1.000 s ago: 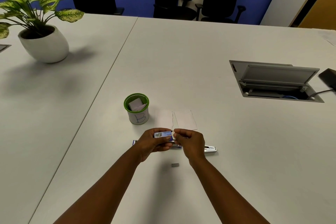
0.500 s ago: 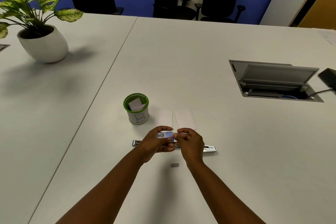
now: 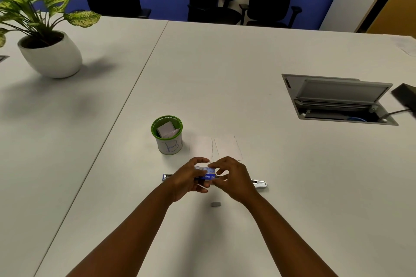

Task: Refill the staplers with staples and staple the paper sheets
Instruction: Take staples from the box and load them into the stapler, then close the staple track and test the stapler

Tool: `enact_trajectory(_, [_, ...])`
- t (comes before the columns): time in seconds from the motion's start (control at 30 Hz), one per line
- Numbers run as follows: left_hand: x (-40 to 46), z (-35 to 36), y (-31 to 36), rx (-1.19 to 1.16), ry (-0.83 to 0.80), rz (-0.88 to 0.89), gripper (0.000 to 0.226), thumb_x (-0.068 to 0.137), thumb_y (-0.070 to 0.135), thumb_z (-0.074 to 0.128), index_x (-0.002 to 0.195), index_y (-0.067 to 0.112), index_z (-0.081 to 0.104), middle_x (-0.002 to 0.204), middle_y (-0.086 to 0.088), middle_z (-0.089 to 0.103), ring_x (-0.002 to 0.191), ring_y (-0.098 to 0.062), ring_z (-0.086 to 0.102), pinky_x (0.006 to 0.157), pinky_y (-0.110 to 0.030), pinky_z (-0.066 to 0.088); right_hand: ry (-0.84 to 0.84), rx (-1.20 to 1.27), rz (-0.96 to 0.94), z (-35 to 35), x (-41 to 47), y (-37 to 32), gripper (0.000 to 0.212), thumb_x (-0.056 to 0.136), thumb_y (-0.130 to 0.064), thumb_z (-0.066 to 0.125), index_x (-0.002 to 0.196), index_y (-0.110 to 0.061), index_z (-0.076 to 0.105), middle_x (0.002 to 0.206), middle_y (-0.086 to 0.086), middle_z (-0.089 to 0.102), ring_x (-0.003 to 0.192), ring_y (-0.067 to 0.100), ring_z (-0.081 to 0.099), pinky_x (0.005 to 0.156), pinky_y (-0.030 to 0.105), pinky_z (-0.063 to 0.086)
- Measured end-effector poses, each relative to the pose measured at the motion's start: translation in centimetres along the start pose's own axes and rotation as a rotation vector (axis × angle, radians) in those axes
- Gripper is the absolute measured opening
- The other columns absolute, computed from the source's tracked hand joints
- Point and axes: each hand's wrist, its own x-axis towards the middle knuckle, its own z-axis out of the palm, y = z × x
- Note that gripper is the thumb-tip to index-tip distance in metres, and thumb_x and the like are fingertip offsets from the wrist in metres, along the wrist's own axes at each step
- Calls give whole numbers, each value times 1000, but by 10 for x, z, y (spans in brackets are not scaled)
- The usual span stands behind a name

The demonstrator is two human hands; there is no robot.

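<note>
Blue-labelled staple box [image 3: 207,175] is gripped in the left hand [image 3: 189,179], just above the opened stapler [image 3: 258,183] on the tabletop [image 3: 270,209]; right hand [image 3: 229,177] pinches its end. Judged step: extracting staples. Next calls for seating a strip in the stapler's channel.

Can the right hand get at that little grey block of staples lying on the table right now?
Probably yes. The staple block lies bare on the table just below the right hand, with nothing over it. But that hand's fingers are at the small blue box the left hand grips, so it must let go first.
</note>
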Motion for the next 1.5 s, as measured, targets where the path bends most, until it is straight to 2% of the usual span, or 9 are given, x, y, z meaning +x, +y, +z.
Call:
enact_trajectory(0.07, [1, -1, 0, 7, 10, 3, 22, 97, 20, 43, 117, 17, 49, 100, -11, 62, 74, -21, 65, 61, -27, 57, 45, -24, -12, -1, 1, 4, 39, 72, -12, 76, 109, -9, 65, 108, 10, 63, 79, 9, 56, 72, 22, 52])
enact_trajectory(0.17, [6, -5, -2, -30, 195, 68, 22, 96, 19, 44, 111, 12, 58, 100, -12, 65, 82, -24, 65, 64, -28, 56, 158, 67, 45, -7, 4, 14, 36, 67, -7, 79, 102, -6, 68, 102, 12, 66, 71, 6, 58, 65, 13, 49])
enact_trajectory(0.3, [11, -35, -18, 479, 760, 356, 28, 90, -1, 43, 113, 3, 59, 110, -18, 63, 102, -33, 59, 85, -35, 45, 367, 155, 215, -21, 11, 37, 38, 68, -7, 79, 105, -2, 66, 104, 16, 66, 79, 16, 63, 65, 9, 47])
enact_trajectory(0.37, [12, -57, -29, 685, 850, 339, 37, 88, -4, 42, 123, 1, 53, 124, -20, 56, 115, -35, 52, 96, -41, 41, 455, 120, 291, -30, 16, 51, 39, 70, -10, 79, 106, -2, 66, 105, 16, 68, 87, 24, 65, 59, 2, 42])
enact_trajectory(0.5, [17, -96, -50, 962, 780, 138, 47, 92, 0, 35, 140, 2, 35, 147, -17, 35, 138, -31, 30, 112, -43, 28, 553, 59, 425, -43, 24, 75, 35, 71, -13, 78, 103, -2, 69, 102, 17, 70, 91, 28, 64, 62, 17, 39])
enact_trajectory(0.63, [22, -113, -62, 1100, 626, 8, 50, 96, 3, 29, 145, 7, 22, 156, -10, 14, 144, -26, 13, 115, -46, 18, 563, 13, 516, -48, 29, 92, 30, 72, -14, 77, 98, 0, 70, 96, 19, 71, 87, 32, 64, 68, 26, 42])
enact_trajectory(0.93, [22, -124, -71, 1229, 651, 50, 47, 98, 16, 33, 145, 19, 26, 156, -1, 18, 144, -20, 19, 111, -40, 31, 605, -19, 587, -42, 43, 107, 30, 73, -20, 76, 93, 2, 70, 93, 20, 70, 87, 34, 63, 68, 29, 41])
enact_trajectory(1.33, [26, -120, -82, 1300, 712, 60, 51, 99, 12, 24, 148, 19, 12, 158, -1, 9, 145, -20, 11, 116, -37, 19, 618, -100, 630, -41, 53, 113, 36, 73, -22, 76, 97, 2, 66, 99, 21, 67, 90, 35, 61, 73, 36, 45])
enact_trajectory(1.5, [25, -122, -79, 1311, 704, 57, 49, 99, 14, 26, 147, 20, 17, 157, -1, 14, 144, -19, 17, 113, -37, 27, 592, -96, 625, -41, 56, 116, 43, 72, -26, 77, 101, 3, 65, 103, 23, 66, 93, 36, 60, 73, 34, 43])
